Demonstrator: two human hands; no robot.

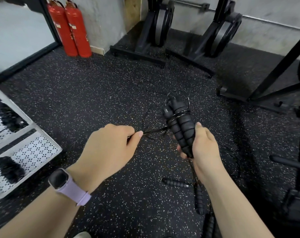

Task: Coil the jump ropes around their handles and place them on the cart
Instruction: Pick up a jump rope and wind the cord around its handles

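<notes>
The right hand grips the 2 handles, long axis pointing up and away, while the left hand, left of the handles, pinches the loose rope running sideways toward them.

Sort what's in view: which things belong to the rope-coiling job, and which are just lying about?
Job: handle pair in right hand; cord pinched by left hand; loose handles on floor; cart.
Lying about: fire extinguishers; rowing machines; rack frame.
</notes>
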